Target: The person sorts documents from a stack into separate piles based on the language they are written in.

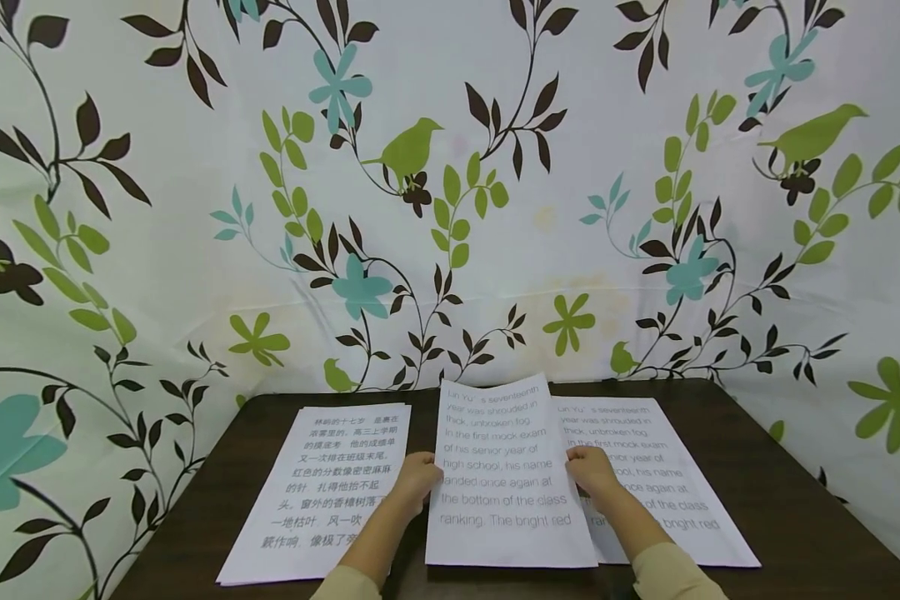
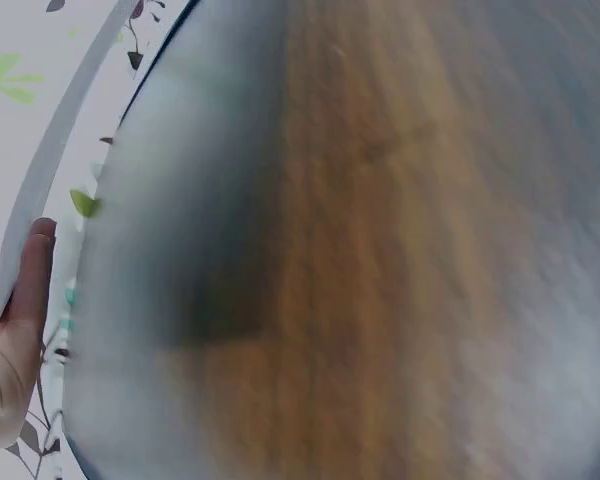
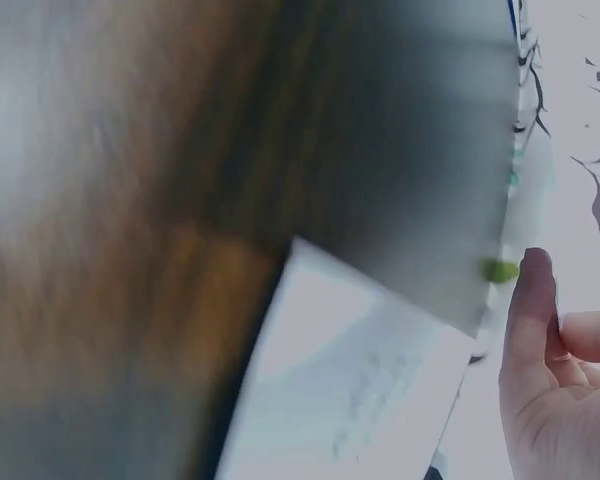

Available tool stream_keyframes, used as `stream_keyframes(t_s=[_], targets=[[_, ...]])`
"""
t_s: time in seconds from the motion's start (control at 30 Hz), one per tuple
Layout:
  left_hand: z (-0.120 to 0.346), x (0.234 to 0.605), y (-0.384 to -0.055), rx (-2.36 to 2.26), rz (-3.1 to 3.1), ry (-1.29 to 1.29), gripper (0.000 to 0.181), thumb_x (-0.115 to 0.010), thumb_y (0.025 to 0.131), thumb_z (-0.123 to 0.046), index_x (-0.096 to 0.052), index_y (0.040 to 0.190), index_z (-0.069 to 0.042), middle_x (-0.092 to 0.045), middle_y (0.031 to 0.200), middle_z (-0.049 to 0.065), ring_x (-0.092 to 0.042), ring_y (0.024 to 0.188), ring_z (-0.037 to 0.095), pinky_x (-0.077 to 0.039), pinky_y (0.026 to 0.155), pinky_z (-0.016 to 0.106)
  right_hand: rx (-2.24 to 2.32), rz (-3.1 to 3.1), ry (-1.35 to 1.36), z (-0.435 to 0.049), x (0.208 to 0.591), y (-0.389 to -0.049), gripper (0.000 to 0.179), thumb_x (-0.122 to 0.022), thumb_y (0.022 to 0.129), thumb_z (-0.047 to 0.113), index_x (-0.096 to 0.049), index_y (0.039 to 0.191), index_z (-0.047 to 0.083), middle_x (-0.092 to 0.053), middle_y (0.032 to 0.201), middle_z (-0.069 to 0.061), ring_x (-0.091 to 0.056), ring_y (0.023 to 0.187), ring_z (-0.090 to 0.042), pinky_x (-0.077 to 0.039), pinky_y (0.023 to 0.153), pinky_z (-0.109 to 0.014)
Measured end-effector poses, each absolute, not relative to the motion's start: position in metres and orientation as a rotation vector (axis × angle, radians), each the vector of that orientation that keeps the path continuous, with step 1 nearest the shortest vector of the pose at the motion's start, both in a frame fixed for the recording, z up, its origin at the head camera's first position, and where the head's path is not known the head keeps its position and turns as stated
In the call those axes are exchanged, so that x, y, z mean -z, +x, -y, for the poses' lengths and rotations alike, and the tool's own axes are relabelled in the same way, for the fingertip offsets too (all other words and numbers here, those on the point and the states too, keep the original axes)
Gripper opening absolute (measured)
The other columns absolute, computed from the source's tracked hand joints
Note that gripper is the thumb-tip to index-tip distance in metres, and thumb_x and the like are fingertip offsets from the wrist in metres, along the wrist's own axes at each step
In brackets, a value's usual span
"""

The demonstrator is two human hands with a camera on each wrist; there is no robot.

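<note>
Between my two hands stands a white sheet of paper [image 1: 495,483] printed with large English text, its top edge slightly wavy. My left hand [image 1: 417,477] pinches its left edge, and my right hand [image 1: 591,471] grips the right edge. In the left wrist view the paper's edge [image 2: 55,150] runs up from between the thumb and fingers of the left hand [image 2: 15,345]. The right wrist view shows the thumb and fingers of the right hand [image 3: 555,390] closed together at the side.
Left on the dark table [image 1: 187,517] lies a stack of paper with Chinese text [image 1: 307,500]. A paper with the same English text [image 1: 667,492] lies at the right, partly covered by the held sheet and right arm. Behind hangs a leaf-and-bird patterned cloth [image 1: 450,208].
</note>
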State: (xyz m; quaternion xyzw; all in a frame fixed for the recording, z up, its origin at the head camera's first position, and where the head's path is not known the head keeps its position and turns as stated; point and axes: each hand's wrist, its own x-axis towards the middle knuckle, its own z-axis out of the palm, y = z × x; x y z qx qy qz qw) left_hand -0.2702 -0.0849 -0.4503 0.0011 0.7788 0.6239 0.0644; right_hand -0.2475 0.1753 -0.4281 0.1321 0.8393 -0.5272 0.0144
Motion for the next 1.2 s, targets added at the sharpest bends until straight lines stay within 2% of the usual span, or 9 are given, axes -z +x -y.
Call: stream_keyframes(t_s=[0.23, 0.4, 0.67, 0.77, 1.03, 1.2], targets=[[0.062, 0.437, -0.277, -1.944, -2.306, 0.011, 0.019, -0.046, 0.073, 0.008, -0.059, 0.087, 0.007, -0.057, 0.071, 0.009, -0.056, 0.057, 0.018, -0.046, 0.048, 0.029, 1.553, -2.684, 0.449, -0.197, 0.411, -0.253, 0.032, -0.043, 0.081, 0.001, -0.049, 0.109, -0.011, -0.054, 0.093, -0.019, -0.056, 0.070, -0.020, -0.044, 0.051, -0.021], [0.044, 0.425, -0.285, -1.997, -2.266, 0.038, 0.017, -0.047, 0.074, 0.008, -0.059, 0.087, 0.007, -0.057, 0.073, 0.010, -0.057, 0.058, 0.018, -0.048, 0.049, 0.030, 1.544, -2.720, 0.448, -0.214, 0.398, -0.256, 0.033, -0.042, 0.081, 0.000, -0.047, 0.111, -0.012, -0.050, 0.099, -0.024, -0.054, 0.075, -0.023, -0.043, 0.049, -0.020], [0.018, 0.408, -0.290, -2.042, -2.177, 0.100, 0.020, -0.042, 0.075, 0.012, -0.058, 0.087, 0.009, -0.057, 0.072, 0.010, -0.059, 0.057, 0.018, -0.050, 0.049, 0.030, 1.562, -2.767, 0.407, -0.241, 0.387, -0.256, 0.033, -0.042, 0.080, 0.001, -0.047, 0.108, -0.015, -0.050, 0.096, -0.024, -0.053, 0.076, -0.027, -0.045, 0.052, -0.026], [0.008, 0.404, -0.289, -2.050, -2.146, 0.121, 0.019, -0.043, 0.076, 0.011, -0.058, 0.087, 0.009, -0.058, 0.072, 0.010, -0.059, 0.058, 0.018, -0.050, 0.051, 0.032, 1.535, -2.789, 0.444, -0.254, 0.388, -0.259, 0.033, -0.043, 0.081, 0.003, -0.047, 0.109, -0.014, -0.050, 0.097, -0.022, -0.052, 0.074, -0.024, -0.046, 0.054, -0.027], [-0.025, 0.405, -0.287, -2.111, -2.081, 0.102, 0.015, -0.050, 0.077, 0.010, -0.061, 0.087, 0.009, -0.059, 0.070, 0.010, -0.060, 0.058, 0.019, -0.051, 0.055, 0.035, 1.433, -2.865, 0.494, -0.291, 0.394, -0.260, 0.035, -0.041, 0.084, 0.005, -0.044, 0.113, -0.015, -0.048, 0.101, -0.027, -0.050, 0.080, -0.030, -0.045, 0.058, -0.032], [-0.050, 0.409, -0.285, -2.123, -2.068, 0.099, 0.016, -0.048, 0.075, 0.011, -0.062, 0.082, 0.008, -0.059, 0.068, 0.009, -0.059, 0.057, 0.020, -0.050, 0.054, 0.035, 1.388, -2.908, 0.534, -0.315, 0.403, -0.260, 0.034, -0.040, 0.084, 0.004, -0.044, 0.111, -0.016, -0.048, 0.099, -0.028, -0.051, 0.077, -0.029, -0.046, 0.057, -0.033]])
